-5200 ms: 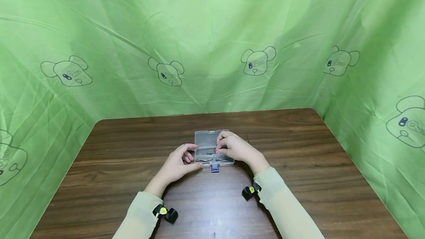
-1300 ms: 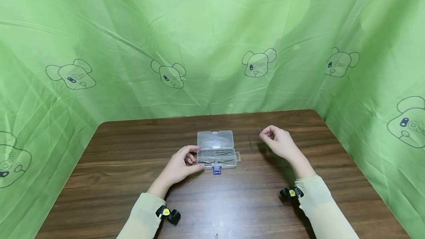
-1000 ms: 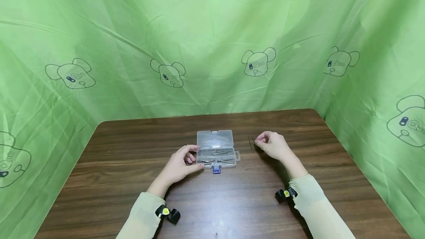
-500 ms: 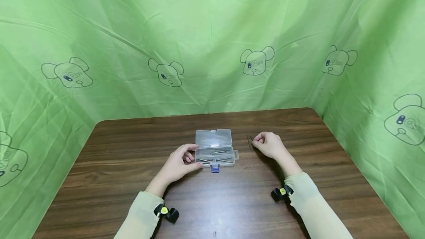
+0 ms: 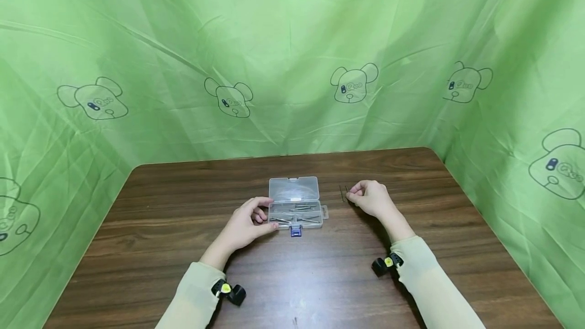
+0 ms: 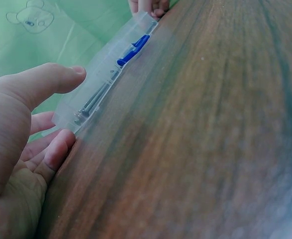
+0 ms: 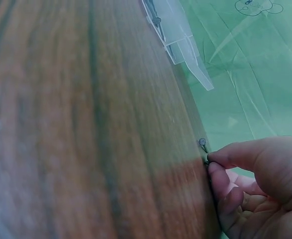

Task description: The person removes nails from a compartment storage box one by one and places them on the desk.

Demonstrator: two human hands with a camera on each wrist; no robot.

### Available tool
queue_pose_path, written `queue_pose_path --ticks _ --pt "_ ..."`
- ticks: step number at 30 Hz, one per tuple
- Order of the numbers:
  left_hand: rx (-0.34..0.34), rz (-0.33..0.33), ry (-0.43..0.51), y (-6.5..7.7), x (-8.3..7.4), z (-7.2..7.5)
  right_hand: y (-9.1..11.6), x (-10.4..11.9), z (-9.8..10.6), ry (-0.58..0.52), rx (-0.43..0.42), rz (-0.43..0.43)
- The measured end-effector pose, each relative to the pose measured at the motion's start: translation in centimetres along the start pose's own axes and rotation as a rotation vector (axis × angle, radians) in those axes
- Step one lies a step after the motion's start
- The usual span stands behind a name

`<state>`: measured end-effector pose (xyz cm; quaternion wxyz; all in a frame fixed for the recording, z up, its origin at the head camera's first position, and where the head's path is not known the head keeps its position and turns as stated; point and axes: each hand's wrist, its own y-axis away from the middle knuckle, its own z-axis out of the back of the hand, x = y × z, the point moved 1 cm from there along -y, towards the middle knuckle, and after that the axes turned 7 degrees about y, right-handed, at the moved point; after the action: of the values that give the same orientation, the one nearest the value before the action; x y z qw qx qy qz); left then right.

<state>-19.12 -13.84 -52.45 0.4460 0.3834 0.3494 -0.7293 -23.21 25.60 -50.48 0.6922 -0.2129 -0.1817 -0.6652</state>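
A clear plastic box (image 5: pixel 294 189) lies on the table with its lid folded back and its blue latch (image 5: pixel 296 231) toward me. Several nails (image 5: pixel 301 208) lie in its compartments. My left hand (image 5: pixel 244 225) holds the box's left end, thumb at the front corner and forefinger farther back. To the right of the box, my right hand (image 5: pixel 372 199) pinches a thin nail (image 5: pixel 347 190) between thumb and forefinger, low at the tabletop. Just left of it lies another nail (image 5: pixel 341 194), roughly parallel; its flat patterned head (image 7: pixel 202 142) shows in the right wrist view.
The brown wood-grain table (image 5: pixel 183 248) has rounded far corners. Green cloth (image 5: pixel 292 65) with printed bear heads hangs behind it and at both sides. A clear hanging tab (image 5: pixel 325 212) sticks out from the box's right end.
My right hand has gone from inside the box to its right, carrying a nail, and has lowered it beside the other nail. My left hand has stayed at the box.
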Motion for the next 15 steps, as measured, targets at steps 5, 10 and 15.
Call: queue_pose_path --ticks 5,10,15 --pt "0.002 -0.003 0.002 0.03 0.19 -0.05 0.00 -0.01 -0.06 -0.003 -0.008 0.006" --pt "0.002 -0.001 0.001 0.01 0.22 -0.07 0.01 0.01 -0.07 -0.007 -0.013 0.006" --pt "0.001 0.000 0.000 -0.06 0.15 -0.06 0.00 0.01 0.02 -0.009 -0.018 0.012"
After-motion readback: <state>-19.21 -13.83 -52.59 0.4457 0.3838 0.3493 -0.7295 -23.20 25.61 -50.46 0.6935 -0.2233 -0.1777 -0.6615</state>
